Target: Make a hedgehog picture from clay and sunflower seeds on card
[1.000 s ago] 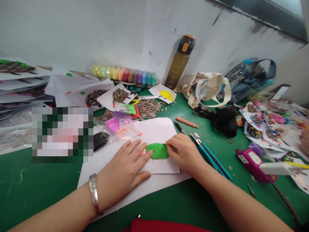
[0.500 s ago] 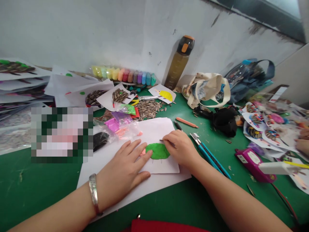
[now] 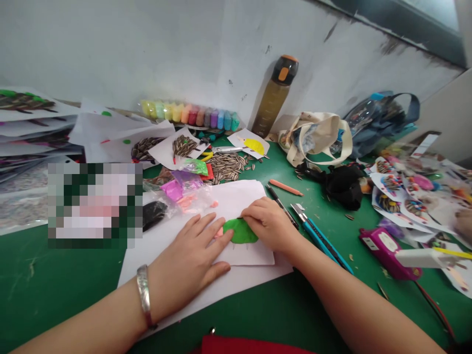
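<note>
A flat green clay oval point(image 3: 240, 232) lies on a small white card point(image 3: 254, 256), with a bit of pink clay point(image 3: 220, 233) at its left end and short pencil lines below it. My left hand point(image 3: 191, 260), fingers spread, rests flat on the card and touches the left of the clay. Above the clay's upper right edge, my right hand point(image 3: 271, 223) pinches something thin and dark; only its tip shows at the fingertips, so its kind is unclear. Larger white paper point(image 3: 177, 300) is under the card. A black pen point(image 3: 282, 204) and a blue utility knife point(image 3: 324, 241) lie beside my right hand.
Behind the paper are bagged clay point(image 3: 180, 189) and a heap of sunflower seeds point(image 3: 228, 167). A bottle point(image 3: 275, 96) leans by the wall near a cloth bag point(image 3: 313, 137). At right lie a magenta device point(image 3: 391, 253) and decorated cards point(image 3: 391, 184); another person's blurred hand point(image 3: 464, 221) shows there.
My right hand has shifted slightly left along the clay's upper edge, bringing the thin dark thing with it. More of the pen now shows. My left hand stays in place.
</note>
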Tool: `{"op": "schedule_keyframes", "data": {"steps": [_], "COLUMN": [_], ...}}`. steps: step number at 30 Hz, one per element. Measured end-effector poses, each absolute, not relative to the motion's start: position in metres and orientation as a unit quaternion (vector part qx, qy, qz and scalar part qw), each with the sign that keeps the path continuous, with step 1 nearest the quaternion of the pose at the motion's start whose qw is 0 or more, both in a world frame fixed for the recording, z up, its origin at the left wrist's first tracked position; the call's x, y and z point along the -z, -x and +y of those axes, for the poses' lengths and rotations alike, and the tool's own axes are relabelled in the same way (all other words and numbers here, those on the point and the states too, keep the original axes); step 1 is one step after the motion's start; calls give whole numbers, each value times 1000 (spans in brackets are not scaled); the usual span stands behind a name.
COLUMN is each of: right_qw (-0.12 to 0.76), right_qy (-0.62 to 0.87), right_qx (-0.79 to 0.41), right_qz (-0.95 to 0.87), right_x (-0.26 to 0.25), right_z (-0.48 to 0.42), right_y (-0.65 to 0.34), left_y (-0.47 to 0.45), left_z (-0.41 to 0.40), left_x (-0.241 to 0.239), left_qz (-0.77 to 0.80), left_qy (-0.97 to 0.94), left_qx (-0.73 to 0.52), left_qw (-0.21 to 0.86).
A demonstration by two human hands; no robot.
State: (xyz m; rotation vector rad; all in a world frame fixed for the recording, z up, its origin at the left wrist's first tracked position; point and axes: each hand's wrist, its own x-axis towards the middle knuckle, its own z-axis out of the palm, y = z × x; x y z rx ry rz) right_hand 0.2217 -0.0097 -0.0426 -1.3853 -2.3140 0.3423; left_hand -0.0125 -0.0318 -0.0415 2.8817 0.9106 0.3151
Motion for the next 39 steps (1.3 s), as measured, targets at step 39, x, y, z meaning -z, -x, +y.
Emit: {"op": "schedule_keyframes", "data": {"steps": [39], "right_qw": [146], "right_qy": [386], "right_qx": [-138], "right_qz": [-901], "right_x": [35], "right_z": [18], "right_y": [-207], "left_y": [14], "left_z": [-32], "left_x": [41], "left_qz": [311], "left_qy": [-939], "left_qx": [-121], "left_qw": [88]}}
